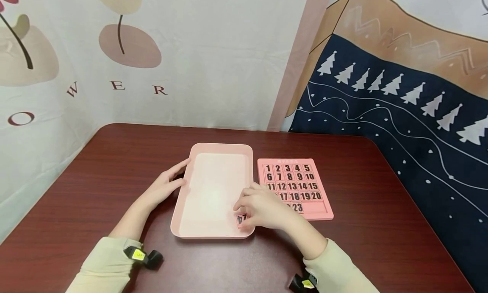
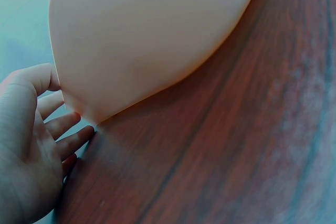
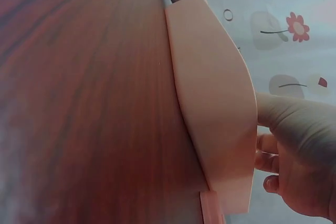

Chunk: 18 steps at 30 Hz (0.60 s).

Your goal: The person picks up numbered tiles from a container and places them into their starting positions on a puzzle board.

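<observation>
A pale pink tray (image 1: pixel 211 149) lies on the table with its long sides running away from me. My left hand (image 1: pixel 164 188) touches the tray's left outer side; the left wrist view shows its fingers loosely extended against the wall. Inside the tray's near right corner, my right hand (image 1: pixel 263 206) pinches a small pink number tile (image 1: pixel 242 219) marked 24 between thumb and fingers. Its fingertips are hidden behind the tray wall in the right wrist view. Right of the tray lies a pink number board (image 1: pixel 323 203), its rows of numbered tiles partly covered by the right hand.
The dark red-brown wooden table (image 1: pixel 362 178) has rounded far corners. Behind it hangs a white printed cloth (image 1: pixel 221 72), with a dark blue tree-patterned cloth (image 1: pixel 381 123) at the right. The board's edge stands close beside the tray.
</observation>
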### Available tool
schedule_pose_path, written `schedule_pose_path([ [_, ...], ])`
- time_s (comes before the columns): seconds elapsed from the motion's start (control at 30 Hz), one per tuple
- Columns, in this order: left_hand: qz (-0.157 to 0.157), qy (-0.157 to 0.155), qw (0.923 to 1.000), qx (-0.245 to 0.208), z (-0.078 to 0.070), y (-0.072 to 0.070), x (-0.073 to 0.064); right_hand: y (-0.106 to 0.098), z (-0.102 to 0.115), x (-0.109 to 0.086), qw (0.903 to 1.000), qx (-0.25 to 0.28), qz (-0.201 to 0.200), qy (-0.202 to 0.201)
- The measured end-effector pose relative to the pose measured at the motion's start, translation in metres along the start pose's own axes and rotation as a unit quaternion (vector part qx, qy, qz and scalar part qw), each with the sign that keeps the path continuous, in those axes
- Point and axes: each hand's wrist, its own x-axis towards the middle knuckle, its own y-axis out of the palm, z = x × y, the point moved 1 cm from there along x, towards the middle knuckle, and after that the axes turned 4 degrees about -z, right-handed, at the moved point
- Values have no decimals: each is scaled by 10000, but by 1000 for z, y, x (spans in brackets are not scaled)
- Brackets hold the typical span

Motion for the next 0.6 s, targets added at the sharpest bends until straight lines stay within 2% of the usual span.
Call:
schedule_pose_path([
  [0.27,-3,-19,10000,-4,0,0,0,6,3,6,9987,-339,359,132],
  [0.6,-15,-30,10000,28,0,0,0,7,3,9,9969,-16,665,415],
])
